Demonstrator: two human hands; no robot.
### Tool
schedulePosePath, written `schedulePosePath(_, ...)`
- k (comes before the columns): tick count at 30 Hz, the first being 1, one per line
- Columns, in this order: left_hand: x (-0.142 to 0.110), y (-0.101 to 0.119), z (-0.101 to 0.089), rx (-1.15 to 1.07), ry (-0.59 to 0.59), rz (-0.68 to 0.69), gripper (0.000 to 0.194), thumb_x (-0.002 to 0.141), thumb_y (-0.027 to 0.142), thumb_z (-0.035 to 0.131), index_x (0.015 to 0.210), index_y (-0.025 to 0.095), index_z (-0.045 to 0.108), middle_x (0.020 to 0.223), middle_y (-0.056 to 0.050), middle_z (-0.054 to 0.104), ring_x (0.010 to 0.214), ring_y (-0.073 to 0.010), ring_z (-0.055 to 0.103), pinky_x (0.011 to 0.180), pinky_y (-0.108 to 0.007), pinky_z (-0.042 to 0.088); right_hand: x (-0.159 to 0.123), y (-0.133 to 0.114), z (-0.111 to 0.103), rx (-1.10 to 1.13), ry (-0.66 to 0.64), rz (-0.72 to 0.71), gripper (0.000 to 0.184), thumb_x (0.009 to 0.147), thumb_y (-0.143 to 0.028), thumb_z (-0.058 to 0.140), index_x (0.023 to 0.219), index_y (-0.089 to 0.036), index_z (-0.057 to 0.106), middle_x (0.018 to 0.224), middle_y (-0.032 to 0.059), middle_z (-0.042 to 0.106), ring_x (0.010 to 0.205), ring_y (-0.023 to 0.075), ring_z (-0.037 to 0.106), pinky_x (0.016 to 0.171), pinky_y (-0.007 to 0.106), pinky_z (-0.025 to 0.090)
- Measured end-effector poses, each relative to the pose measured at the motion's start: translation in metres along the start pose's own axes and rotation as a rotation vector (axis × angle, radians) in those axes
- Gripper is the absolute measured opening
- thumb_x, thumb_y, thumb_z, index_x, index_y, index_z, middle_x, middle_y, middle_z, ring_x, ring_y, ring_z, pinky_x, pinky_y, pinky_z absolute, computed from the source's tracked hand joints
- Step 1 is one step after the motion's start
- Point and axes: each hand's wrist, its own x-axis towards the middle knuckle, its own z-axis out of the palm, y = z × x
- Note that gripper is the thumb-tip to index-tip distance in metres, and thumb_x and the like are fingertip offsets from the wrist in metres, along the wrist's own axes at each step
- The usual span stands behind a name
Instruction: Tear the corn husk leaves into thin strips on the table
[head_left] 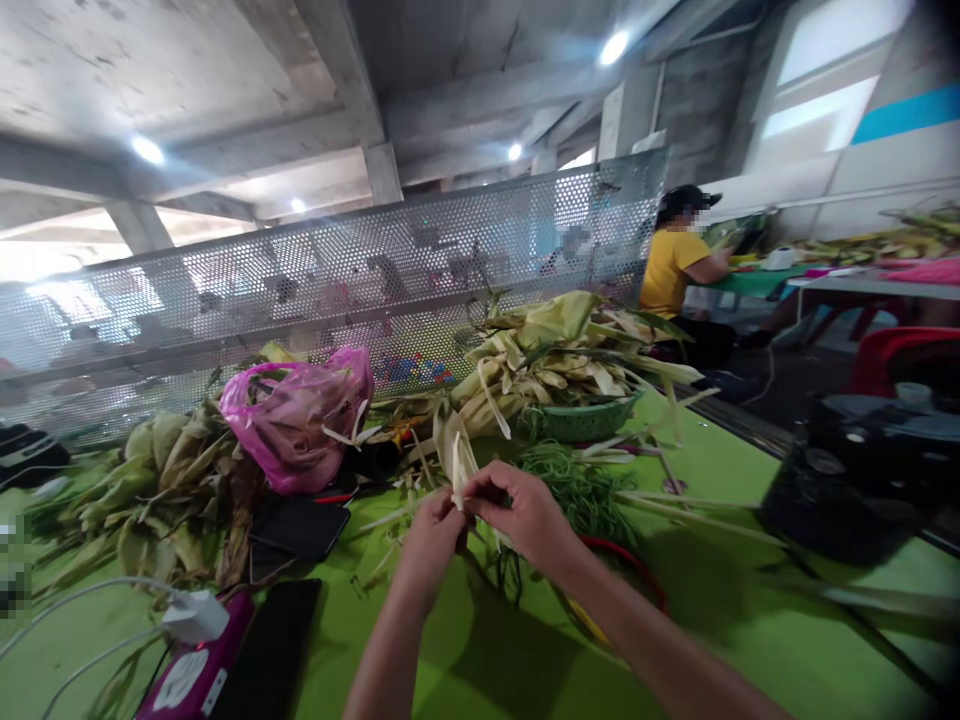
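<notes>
Both of my hands meet near the middle of the view, above the green table. A pale strip of corn husk (461,462) stands up between them. My left hand (435,528) pinches it low down, fingertips closed. From the right, my right hand (519,505) grips the same husk between thumb and fingers, touching the left fingertips. The husk's lower end is hidden by the fingers. Just beyond my right hand lies a tangle of thin green strands (574,485). A green basket (589,418) heaped with dried corn husks (555,345) stands behind it.
To the left are a pink plastic bag (296,420), piled husks (161,455), a dark phone (300,535) and a purple power strip (199,660) with white cables. A black container (840,490) stands right. Behind the table runs a perforated metal screen (420,290); a person in yellow (671,265) sits beyond.
</notes>
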Motion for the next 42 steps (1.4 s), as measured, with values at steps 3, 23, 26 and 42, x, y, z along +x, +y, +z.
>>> schedulePosePath(3,0.001,-0.006,-0.002,0.051,0.01,0.033,0.014,0.069,0.027,0.063,0.061,0.018,0.055,0.052,0.004,0.044,0.051,-0.0105,0.035,0.049,-0.023,0.023,0.0,-0.004,-0.005,-0.111,-0.07,-0.127,0.01,0.081,-0.012,0.063,0.084,-0.02,0.069,0.087,0.0028,0.063,0.08,0.0151,0.061,0.073,0.026,0.047)
schedulePosePath(23,-0.014,0.016,0.0,0.212,-0.138,0.106,0.022,0.087,0.036,0.042,0.075,0.02,0.049,0.072,0.001,0.047,0.068,-0.015,0.04,0.062,-0.026,0.034,0.0,-0.002,-0.008,-0.171,-0.012,0.019,0.009,0.082,-0.025,0.063,0.077,-0.019,0.06,0.076,-0.0004,0.057,0.071,0.0137,0.052,0.065,0.024,0.039)
schedulePosePath(26,-0.012,0.013,-0.001,0.111,-0.116,0.095,0.031,0.088,0.046,0.041,0.078,0.019,0.052,0.074,0.0,0.047,0.067,-0.0148,0.04,0.062,-0.026,0.035,0.001,0.004,-0.004,0.081,0.042,0.159,0.015,0.079,-0.031,0.067,0.079,-0.018,0.058,0.072,-0.0014,0.057,0.067,0.0133,0.051,0.063,0.025,0.041)
schedulePosePath(42,-0.009,0.006,0.004,0.019,-0.029,-0.038,0.038,0.079,0.053,0.05,0.082,0.016,0.058,0.067,0.001,0.05,0.056,-0.0119,0.045,0.054,-0.025,0.038,0.0,-0.012,-0.007,0.516,-0.055,0.249,0.023,0.071,-0.038,0.076,0.079,-0.017,0.071,0.071,0.0013,0.063,0.058,0.0105,0.05,0.054,0.023,0.038)
